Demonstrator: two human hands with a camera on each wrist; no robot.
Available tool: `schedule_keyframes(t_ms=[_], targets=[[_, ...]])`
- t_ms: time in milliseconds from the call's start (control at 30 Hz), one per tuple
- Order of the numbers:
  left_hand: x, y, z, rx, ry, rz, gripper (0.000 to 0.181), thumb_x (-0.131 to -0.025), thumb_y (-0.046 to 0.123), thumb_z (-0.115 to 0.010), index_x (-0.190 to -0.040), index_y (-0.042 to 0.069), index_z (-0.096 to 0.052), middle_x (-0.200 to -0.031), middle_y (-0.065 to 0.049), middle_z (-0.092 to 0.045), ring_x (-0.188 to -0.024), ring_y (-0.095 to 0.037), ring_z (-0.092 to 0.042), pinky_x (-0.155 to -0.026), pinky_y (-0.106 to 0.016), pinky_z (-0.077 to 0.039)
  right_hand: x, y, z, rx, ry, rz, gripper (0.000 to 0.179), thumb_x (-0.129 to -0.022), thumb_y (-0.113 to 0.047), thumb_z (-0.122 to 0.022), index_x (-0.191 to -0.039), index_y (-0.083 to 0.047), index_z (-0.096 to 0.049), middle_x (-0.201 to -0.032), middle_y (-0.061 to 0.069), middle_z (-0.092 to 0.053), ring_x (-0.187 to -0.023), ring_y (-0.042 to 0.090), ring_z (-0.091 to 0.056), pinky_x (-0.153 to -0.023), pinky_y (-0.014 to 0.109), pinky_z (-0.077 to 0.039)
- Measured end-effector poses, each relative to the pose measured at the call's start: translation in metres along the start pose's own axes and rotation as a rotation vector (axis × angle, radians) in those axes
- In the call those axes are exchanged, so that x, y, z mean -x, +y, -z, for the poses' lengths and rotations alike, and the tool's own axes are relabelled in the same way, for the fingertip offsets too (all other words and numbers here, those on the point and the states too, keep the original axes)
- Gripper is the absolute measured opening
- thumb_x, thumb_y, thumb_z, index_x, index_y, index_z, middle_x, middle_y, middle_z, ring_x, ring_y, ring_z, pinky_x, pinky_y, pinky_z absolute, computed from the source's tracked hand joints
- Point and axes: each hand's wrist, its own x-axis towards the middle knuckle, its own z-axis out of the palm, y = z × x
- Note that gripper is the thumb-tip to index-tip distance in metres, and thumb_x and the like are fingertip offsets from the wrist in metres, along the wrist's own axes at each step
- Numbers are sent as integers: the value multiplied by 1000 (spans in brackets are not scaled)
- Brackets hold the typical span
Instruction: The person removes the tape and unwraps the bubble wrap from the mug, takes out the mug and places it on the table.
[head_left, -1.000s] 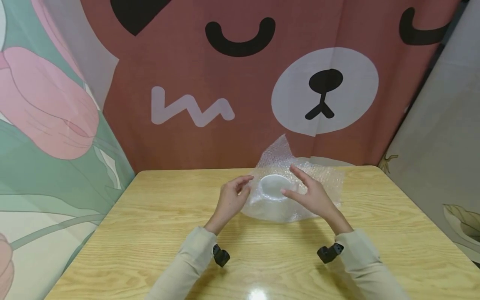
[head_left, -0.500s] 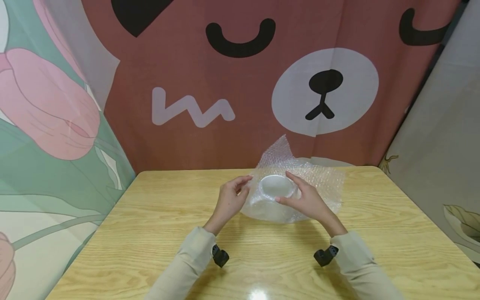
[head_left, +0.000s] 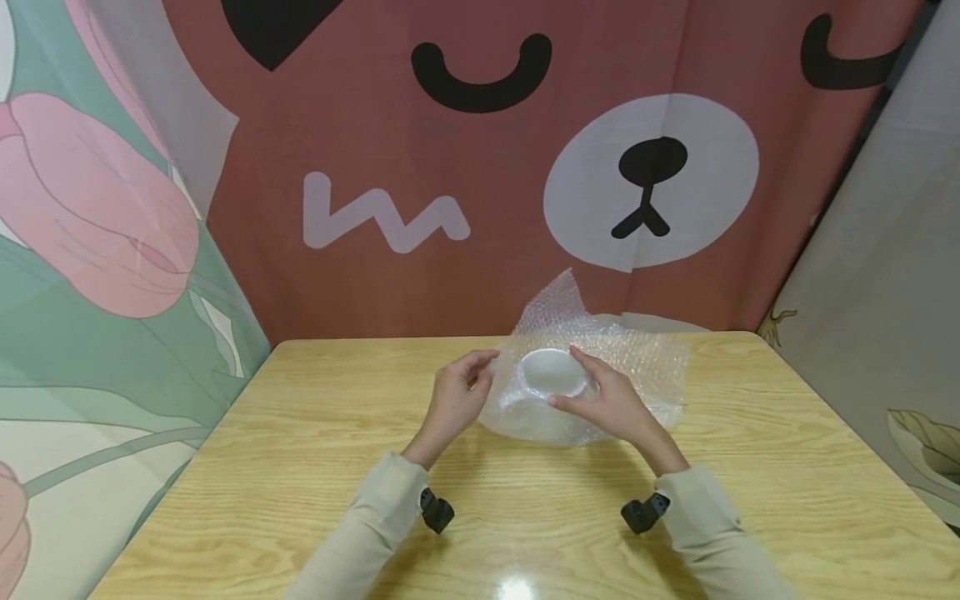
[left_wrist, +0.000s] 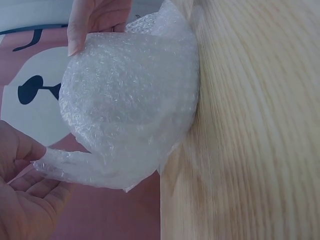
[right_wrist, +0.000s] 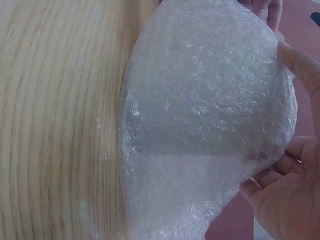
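Note:
A sheet of bubble wrap (head_left: 648,371) lies around a white, round-topped object (head_left: 551,372) near the table's far side. The object's kind is hidden by the wrap in both wrist views. My right hand (head_left: 618,406) holds the wrapped object at its upper right edge, thumb on the near side and fingers on the far side. With thumb and fingers, my left hand (head_left: 459,396) pinches a loose flap at the wrap's left end. In the left wrist view that flap of bubble wrap (left_wrist: 67,165) stretches from the bundle to the fingertips.
The wood-grain table (head_left: 337,433) ends just behind the wrap. A printed curtain (head_left: 375,283) with a bear's face hangs directly beyond it, with more fabric at both sides. One corner of the wrap stands up in front of the curtain.
My right hand has moved left from beside the round object and taken hold of its edge. My left hand has shifted slightly left with the flap.

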Motion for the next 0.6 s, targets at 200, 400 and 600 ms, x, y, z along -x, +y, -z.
schedule_keyframes(t_ms=[200, 400, 600], targets=[[0, -1, 5, -3, 1, 28, 26, -90, -8, -58, -115, -6, -66, -112, -20, -67, -105, -28, -64, -84, -30, -53, 0, 0, 0, -1, -12, -6, 96, -78, -51, -77, -151, -6, -34, -149, 20, -37, -131, 41, -39, -97, 56, -41], [0, -3, 10, -15, -2, 36, 29, -91, -9, -56, -119, -8, -63, -111, -21, -67, -103, -29, -65, -83, -31, -53, 1, -1, 1, 5, -7, -17, 97, -77, -52, -77, -151, -7, -34, -147, 21, -39, -129, 41, -42, -95, 55, -43], [1, -10, 16, -59, 15, 56, 31, -90, -9, -56, -120, -3, -64, -106, -16, -69, -95, -26, -67, -80, -33, -55, 2, -2, 0, -7, 0, -12, 96, -77, -50, -78, -150, -5, -35, -146, 23, -40, -125, 41, -46, -90, 53, -47]])
